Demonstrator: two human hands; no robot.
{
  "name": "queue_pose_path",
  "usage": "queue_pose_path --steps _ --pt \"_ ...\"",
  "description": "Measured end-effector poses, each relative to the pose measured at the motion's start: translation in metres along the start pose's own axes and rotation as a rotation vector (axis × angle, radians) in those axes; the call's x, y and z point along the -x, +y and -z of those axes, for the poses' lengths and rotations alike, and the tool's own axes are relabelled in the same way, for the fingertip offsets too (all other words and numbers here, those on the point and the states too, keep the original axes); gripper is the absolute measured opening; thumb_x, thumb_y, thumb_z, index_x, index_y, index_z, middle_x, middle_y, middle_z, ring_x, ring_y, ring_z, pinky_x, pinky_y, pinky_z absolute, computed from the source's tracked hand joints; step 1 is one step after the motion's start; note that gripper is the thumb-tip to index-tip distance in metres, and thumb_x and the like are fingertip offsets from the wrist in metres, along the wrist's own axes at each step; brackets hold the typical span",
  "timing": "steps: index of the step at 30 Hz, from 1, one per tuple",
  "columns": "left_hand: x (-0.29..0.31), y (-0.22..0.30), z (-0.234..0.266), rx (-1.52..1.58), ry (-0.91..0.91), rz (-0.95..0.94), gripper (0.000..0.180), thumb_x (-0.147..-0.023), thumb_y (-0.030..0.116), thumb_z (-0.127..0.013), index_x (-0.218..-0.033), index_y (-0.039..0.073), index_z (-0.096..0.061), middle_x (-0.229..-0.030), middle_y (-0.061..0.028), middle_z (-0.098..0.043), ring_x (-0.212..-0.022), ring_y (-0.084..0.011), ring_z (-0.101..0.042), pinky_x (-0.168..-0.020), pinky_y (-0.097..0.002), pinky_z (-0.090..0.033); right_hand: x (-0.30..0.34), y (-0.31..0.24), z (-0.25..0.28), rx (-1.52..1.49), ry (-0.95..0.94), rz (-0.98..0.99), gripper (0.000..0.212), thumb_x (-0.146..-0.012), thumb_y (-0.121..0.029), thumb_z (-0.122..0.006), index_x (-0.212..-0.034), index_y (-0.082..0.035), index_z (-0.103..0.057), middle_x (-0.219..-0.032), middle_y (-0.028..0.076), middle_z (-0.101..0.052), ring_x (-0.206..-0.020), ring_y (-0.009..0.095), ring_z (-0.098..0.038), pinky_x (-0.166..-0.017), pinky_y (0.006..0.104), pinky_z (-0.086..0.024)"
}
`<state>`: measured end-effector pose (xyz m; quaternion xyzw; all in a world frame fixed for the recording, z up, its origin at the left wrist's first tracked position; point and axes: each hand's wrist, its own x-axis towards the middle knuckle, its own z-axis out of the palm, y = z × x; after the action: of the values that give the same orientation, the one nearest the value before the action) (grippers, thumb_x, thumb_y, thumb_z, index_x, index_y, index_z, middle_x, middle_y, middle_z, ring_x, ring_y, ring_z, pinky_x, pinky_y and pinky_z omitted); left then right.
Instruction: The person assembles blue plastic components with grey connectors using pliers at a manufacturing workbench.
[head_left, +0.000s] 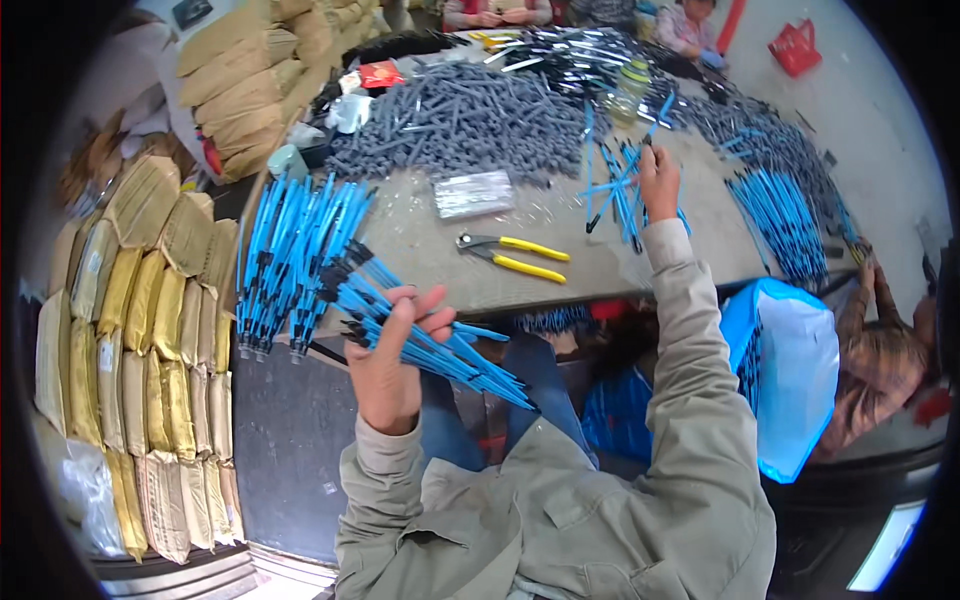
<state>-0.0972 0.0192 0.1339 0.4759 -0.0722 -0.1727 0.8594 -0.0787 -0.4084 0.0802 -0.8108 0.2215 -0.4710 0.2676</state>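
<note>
1. Brown and golden-tan paper sacks (pixel 150 300) stand packed in rows to our left, beside the pale grey-brown tabletop (pixel 410 245) at which we sit.
2. Our left grip (pixel 400 345) is closed around a thick bundle of slim blue sticks with black ends (pixel 470 362), held slantwise over our lap, just off the near edge.
3. Our right grip (pixel 658 180) reaches over the tabletop and pinches a single blue stick with black fittings (pixel 661 118), which points up and away from us.
4. Under and beside that right grip we see a loose scatter of blue sticks (pixel 620 205).
5. To our left lies a large pile of blue sticks (pixel 300 235), overhanging the edge; to our right, a neater blue pile (pixel 785 225).
6. Between these piles we have yellow-handled metal pliers (pixel 535 248), a clear plastic packet (pixel 473 195) and, farther back, a broad heap of short grey tubular pieces (pixel 460 115).
</note>
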Motion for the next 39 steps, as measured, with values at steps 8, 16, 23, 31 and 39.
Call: queue_pose_path --steps 8,16,23,31,39 --pt "-0.001 -0.001 -0.004 -0.049 0.010 -0.052 0.027 -0.087 0.015 -0.056 -0.108 -0.001 -0.053 -0.099 -0.0212 -0.062 -0.084 -0.0270 -0.064 -0.069 -0.0328 -0.052 0.063 -0.112 0.050 -0.628 0.159 0.032 0.020 -0.093 -0.018 -0.045 -0.086 -0.003 -0.055 -0.065 0.000 -0.051 -0.052 0.007 -0.048 -0.049 0.0212 -0.038" --pt "-0.020 -0.024 -0.022 -0.053 -0.046 -0.072 0.026 -0.088 0.016 -0.055 -0.107 -0.002 -0.054 -0.099 -0.0184 -0.062 -0.087 -0.0247 -0.063 -0.074 -0.0342 -0.051 0.182 -0.181 0.042 -0.565 -0.432 0.102 0.007 -0.087 -0.009 -0.054 -0.087 -0.002 -0.055 -0.063 0.003 -0.053 -0.051 0.010 -0.049 -0.047 0.0235 -0.038" --pt "-0.012 -0.026 -0.015 0.019 0.021 -0.098 0.019 -0.087 0.013 -0.055 -0.100 -0.002 -0.058 -0.086 -0.0137 -0.063 -0.075 -0.0211 -0.063 -0.070 -0.0331 -0.052 0.188 -0.203 0.031 -0.273 -0.504 0.477 0.011 -0.080 -0.005 -0.061 -0.088 -0.002 -0.055 -0.069 0.012 -0.056 -0.052 0.027 -0.055 -0.046 0.0274 -0.042" --pt "-0.001 -0.013 0.004 -0.019 -0.216 0.001 0.018 -0.082 0.008 -0.061 -0.097 -0.002 -0.058 -0.081 -0.0153 -0.064 -0.073 -0.0233 -0.064 -0.067 -0.0332 -0.052 0.201 -0.184 0.017 -0.798 -0.875 -0.069 0.009 -0.084 -0.002 -0.057 -0.092 0.000 -0.054 -0.073 0.006 -0.059 -0.057 0.009 -0.057 -0.052 0.0211 -0.043" --pt "0.025 -0.008 -0.006 -0.049 -0.314 0.117 0.015 -0.080 0.003 -0.062 -0.094 -0.003 -0.060 -0.090 -0.0166 -0.065 -0.084 -0.0217 -0.063 -0.071 -0.0340 -0.051 0.182 -0.197 0.041 -0.846 -0.552 0.198 0.028 -0.072 -0.009 -0.069 -0.096 -0.002 -0.056 -0.109 0.015 -0.053 -0.103 0.024 -0.049 -0.088 0.0335 -0.039"
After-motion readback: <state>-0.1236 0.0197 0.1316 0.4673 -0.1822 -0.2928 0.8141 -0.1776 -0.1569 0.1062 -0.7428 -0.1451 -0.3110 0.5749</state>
